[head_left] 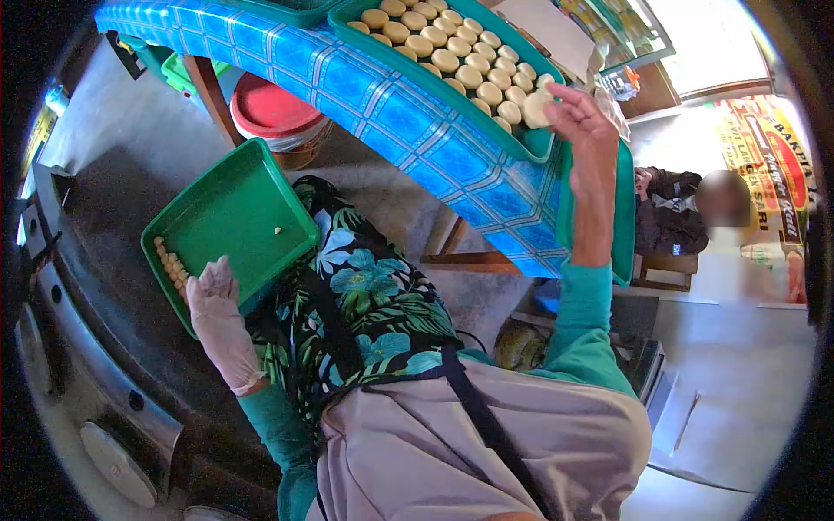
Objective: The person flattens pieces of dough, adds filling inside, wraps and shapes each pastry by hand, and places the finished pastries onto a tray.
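Observation:
My right hand [580,122], bare, reaches to the near right corner of a teal tray [519,149] on the table. Its fingers pinch a pale round pastry [538,110] that looks larger than its neighbours. Rows of small round pastries [445,60] fill most of that tray. On the other side, my left hand [214,295] wears a thin whitish glove, its fingers stretched out over the edge of a green tray [234,204] near my lap. Small dough lumps [170,265] line this tray's left side, close to my left fingertips. One crumb lies near its middle.
A blue checked cloth [382,113] covers the table, with another green tray [622,217] under my right forearm. Below the table stands a red-lidded bucket [274,108]. A dark metal griddle [95,304] lies to the left. Another person [673,208] is at the right.

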The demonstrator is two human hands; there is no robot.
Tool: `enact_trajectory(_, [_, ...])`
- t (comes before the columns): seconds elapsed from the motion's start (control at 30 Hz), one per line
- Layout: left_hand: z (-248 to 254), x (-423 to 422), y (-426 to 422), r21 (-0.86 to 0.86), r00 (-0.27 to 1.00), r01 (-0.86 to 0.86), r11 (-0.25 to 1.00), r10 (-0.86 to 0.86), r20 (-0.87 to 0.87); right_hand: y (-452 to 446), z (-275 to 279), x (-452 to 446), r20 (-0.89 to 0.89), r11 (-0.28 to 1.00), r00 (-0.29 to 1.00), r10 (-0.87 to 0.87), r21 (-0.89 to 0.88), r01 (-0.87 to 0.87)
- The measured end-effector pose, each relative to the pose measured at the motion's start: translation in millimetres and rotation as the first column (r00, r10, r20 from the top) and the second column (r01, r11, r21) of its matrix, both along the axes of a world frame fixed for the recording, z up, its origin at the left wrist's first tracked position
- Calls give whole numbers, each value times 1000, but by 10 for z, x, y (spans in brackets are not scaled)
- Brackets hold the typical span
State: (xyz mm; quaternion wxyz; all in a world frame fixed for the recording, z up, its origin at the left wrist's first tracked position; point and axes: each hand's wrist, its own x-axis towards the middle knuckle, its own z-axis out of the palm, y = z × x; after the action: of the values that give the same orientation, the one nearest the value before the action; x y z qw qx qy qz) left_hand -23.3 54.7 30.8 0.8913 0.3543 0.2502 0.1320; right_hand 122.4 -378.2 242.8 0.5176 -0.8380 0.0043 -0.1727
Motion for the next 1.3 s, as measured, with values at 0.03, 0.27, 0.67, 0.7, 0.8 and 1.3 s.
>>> enact_trajectory(0.03, [-45,-22,46,-42,1000,-15,999,15,4,-353,-108,163,-71,992,995,-68,-112,60])
enact_trajectory(0.27, [-264,-120,240,-218,999,13,976,-2,51,-443,-333,227,5,662,967,-253,-729,177])
enact_trajectory(0.67, [-84,-289,123,-59,986,-164,985,165,12,-634,-498,216,142,443,983,-118,-878,180])
enact_trajectory(0.7, [-47,-289,200,-123,984,-177,976,177,-17,-542,-488,177,172,524,969,-179,-817,242])
enact_trajectory(0.8, [-124,-376,415,-364,946,-276,890,319,64,-6,-247,-73,435,549,900,13,-755,357])
enact_trajectory(1.3, [-888,-794,689,-631,708,-332,701,627,325,3046,-3372,209,-105,314,540,835,-715,-624])
